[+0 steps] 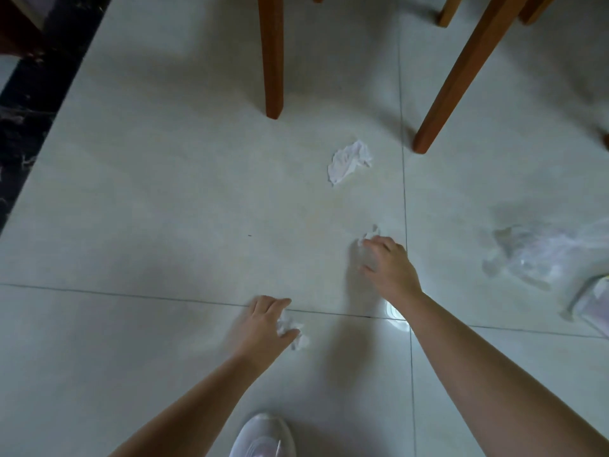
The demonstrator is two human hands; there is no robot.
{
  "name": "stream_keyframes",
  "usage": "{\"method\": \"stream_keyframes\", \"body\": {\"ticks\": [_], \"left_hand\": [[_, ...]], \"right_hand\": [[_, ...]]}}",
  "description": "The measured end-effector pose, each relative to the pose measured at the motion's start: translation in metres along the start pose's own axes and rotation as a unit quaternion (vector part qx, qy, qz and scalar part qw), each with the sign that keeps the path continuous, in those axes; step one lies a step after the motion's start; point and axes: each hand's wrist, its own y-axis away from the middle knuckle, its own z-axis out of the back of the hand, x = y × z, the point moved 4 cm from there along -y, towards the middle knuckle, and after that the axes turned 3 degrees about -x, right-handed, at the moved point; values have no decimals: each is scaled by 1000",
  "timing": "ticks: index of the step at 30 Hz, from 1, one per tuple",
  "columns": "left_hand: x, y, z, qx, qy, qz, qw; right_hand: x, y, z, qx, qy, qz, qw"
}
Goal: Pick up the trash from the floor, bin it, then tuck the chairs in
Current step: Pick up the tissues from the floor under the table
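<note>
Left hand (263,324) low over the floor (164,192), just this side of a tile joint. Thumb and fingers curl round a small tissue wad (293,333); the wad shows white between them and sticks out on the thumb side.

Right hand (389,265) reaches further forward, knuckles up, fingers bent down. A tissue scrap (371,233) lies at its fingertips, touching them or nearly so. Motion blur; cannot tell whether the fingers pinch it or only rest on it.

Larger crumpled tissue (349,161) lies loose on the tile beyond the right hand, apart from it, between the two near chair legs: the straight leg (272,61) to its left, the slanted leg (461,77) to its right. Both legs stand close behind it.

Clear plastic bag (527,255) lies crumpled to the right of the right hand, well apart. A pale packet (593,305) is cut off by the right edge.

Dark marble strip (33,110) borders the floor at far left; wide bare tile between it and the left hand. White shoe (263,437) at the bottom edge, between the forearms.
</note>
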Motion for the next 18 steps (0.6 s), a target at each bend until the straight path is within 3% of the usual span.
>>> {"method": "stream_keyframes", "body": {"ticks": [11, 18], "left_hand": [[5, 6, -10, -19, 48, -3, 999], [-1, 13, 11, -81, 132, 61, 986]], "right_hand": [[0, 13, -21, 19, 2, 24, 1000], [13, 24, -19, 19, -77, 42, 996]]}}
